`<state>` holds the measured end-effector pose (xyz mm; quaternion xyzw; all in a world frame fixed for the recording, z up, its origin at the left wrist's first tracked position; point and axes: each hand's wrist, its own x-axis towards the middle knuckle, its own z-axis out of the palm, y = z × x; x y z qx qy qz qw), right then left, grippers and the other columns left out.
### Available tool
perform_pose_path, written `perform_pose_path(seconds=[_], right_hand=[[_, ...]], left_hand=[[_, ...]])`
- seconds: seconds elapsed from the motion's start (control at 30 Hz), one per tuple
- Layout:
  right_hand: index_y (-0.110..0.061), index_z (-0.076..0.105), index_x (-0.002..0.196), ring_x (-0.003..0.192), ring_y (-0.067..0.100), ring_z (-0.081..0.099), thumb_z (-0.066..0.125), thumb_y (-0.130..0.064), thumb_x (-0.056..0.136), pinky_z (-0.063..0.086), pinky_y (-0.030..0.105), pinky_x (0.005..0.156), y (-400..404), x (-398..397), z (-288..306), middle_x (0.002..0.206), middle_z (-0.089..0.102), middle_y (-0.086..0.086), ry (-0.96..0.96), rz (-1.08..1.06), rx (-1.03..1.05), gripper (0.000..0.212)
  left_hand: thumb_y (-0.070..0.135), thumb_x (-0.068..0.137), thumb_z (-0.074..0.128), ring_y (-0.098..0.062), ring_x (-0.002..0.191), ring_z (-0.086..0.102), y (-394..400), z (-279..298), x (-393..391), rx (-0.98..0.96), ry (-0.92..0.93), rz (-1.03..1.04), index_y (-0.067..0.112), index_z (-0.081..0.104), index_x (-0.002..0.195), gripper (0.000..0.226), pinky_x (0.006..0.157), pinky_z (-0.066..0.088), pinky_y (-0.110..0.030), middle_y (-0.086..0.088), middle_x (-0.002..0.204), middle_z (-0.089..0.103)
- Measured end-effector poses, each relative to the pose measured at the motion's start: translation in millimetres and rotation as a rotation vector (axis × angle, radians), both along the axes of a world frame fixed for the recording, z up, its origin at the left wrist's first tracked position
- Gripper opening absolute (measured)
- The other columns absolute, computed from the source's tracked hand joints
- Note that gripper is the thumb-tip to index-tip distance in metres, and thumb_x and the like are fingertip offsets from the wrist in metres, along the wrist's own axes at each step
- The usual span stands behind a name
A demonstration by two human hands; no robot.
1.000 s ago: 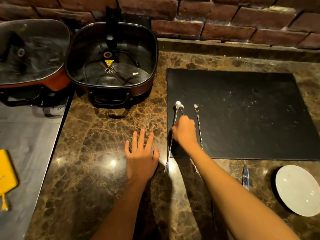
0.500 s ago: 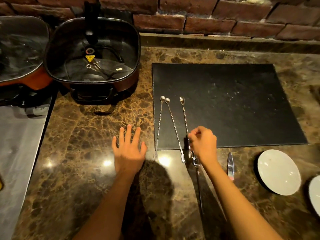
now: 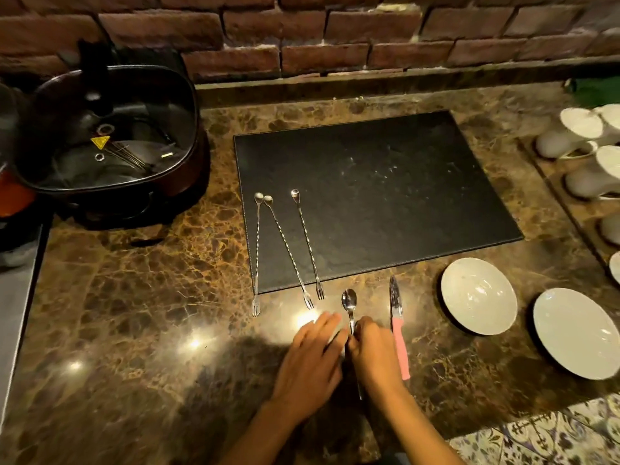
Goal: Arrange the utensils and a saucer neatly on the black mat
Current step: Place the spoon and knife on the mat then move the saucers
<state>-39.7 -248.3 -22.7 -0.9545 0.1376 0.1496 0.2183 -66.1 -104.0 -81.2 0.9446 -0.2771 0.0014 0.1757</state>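
Note:
Three long twisted bar spoons with fork ends lie along the left side of the black mat (image 3: 385,196): a left one (image 3: 257,250), a middle one (image 3: 288,250) slanted, and a right one (image 3: 307,243). Their fork ends stick out over the mat's near edge. A steel spoon (image 3: 349,305) lies on the marble in front of the mat. My right hand (image 3: 372,350) pinches its handle. My left hand (image 3: 310,360) rests flat right beside it, touching the handle area. A pink-handled knife (image 3: 397,325) lies just right of my right hand. A white saucer (image 3: 478,295) sits further right.
A second white saucer (image 3: 573,332) lies right of the first. White cups (image 3: 583,139) stand on a tray at the right edge. A dark electric pot (image 3: 110,135) sits at the left by the brick wall (image 3: 302,35). Patterned tile (image 3: 536,434) shows at the bottom right.
My right hand left the right bar spoon and came down onto the steel spoon's handle. My left hand moved right from the open marble to join it. The camera view shifted right.

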Motion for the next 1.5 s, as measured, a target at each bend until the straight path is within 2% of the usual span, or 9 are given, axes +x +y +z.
perform_pose_path(seconds=[0.17,0.63,0.83,0.97,1.07,1.17,1.27,1.4,1.5], right_hand=[[-0.011,0.054,0.075,0.067,0.026,0.056,0.058,-0.012,0.084,0.04,0.031,0.056,-25,27,9,0.068,0.055,0.002,-0.047,-0.072,0.049,0.01],[0.001,0.061,0.094,0.097,0.05,0.06,0.061,-0.013,0.087,0.048,0.044,0.07,-10,213,6,0.106,0.062,0.03,-0.045,-0.008,-0.016,0.016],[-0.001,0.061,0.089,0.09,0.042,0.062,0.066,-0.022,0.088,0.04,0.034,0.065,-26,193,14,0.091,0.064,0.021,-0.095,-0.089,0.112,0.022],[-0.007,0.059,0.08,0.082,0.036,0.064,0.066,-0.023,0.087,0.038,0.03,0.063,-63,113,27,0.077,0.065,0.013,-0.17,-0.123,0.096,0.019],[-0.019,0.045,0.076,0.081,0.033,0.065,0.065,-0.036,0.086,0.036,0.03,0.06,-81,34,22,0.079,0.064,0.009,-0.071,-0.149,-0.009,0.029],[-0.018,0.05,0.085,0.087,0.033,0.067,0.06,-0.043,0.086,0.04,0.031,0.062,-87,-8,5,0.085,0.067,0.008,0.066,-0.193,0.002,0.027],[-0.018,0.052,0.092,0.081,0.029,0.065,0.054,-0.042,0.087,0.037,0.029,0.062,-76,-12,-1,0.082,0.063,0.005,0.111,-0.212,0.081,0.024],[-0.024,0.044,0.069,0.054,0.007,0.053,0.058,-0.041,0.085,0.034,0.013,0.048,-80,5,8,0.064,0.053,-0.011,0.039,-0.253,0.151,0.027],[-0.026,0.043,0.061,0.054,0.005,0.056,0.061,-0.038,0.086,0.03,0.013,0.04,-90,46,15,0.058,0.051,-0.014,-0.097,-0.174,0.118,0.032]], left_hand=[[0.046,0.092,0.051,-0.027,0.155,0.025,-7,-2,6,0.185,0.072,-0.055,0.025,0.038,0.155,0.067,0.121,0.02,-0.05,-0.003,0.164,0.033],[0.05,0.094,0.048,-0.026,0.153,0.031,-9,9,11,0.238,0.217,-0.06,0.032,0.043,0.15,0.059,0.119,0.018,-0.049,0.001,0.164,0.035],[0.05,0.092,0.048,-0.024,0.154,0.029,-10,9,10,0.247,0.234,-0.045,0.033,0.045,0.148,0.059,0.12,0.016,-0.046,0.002,0.164,0.035],[0.049,0.093,0.048,-0.026,0.152,0.031,-13,9,10,0.263,0.235,-0.031,0.033,0.046,0.147,0.057,0.119,0.019,-0.048,0.001,0.163,0.037],[0.05,0.092,0.048,-0.028,0.15,0.036,-30,10,18,0.274,0.255,-0.031,0.031,0.049,0.145,0.057,0.118,0.022,-0.051,-0.003,0.161,0.04],[0.049,0.085,0.052,-0.026,0.147,0.043,-68,22,34,0.274,0.278,-0.06,0.03,0.052,0.144,0.062,0.122,0.026,-0.05,-0.003,0.156,0.048],[0.047,0.087,0.052,-0.027,0.147,0.043,-80,23,45,0.25,0.282,-0.021,0.027,0.051,0.147,0.063,0.122,0.027,-0.049,-0.003,0.157,0.048],[0.042,0.087,0.053,-0.029,0.147,0.041,-86,21,51,0.193,0.308,0.008,0.03,0.046,0.149,0.064,0.121,0.032,-0.049,-0.003,0.157,0.048],[0.044,0.084,0.052,-0.027,0.148,0.04,-88,15,56,0.178,0.325,0.014,0.033,0.044,0.147,0.064,0.121,0.03,-0.048,-0.001,0.157,0.046]])
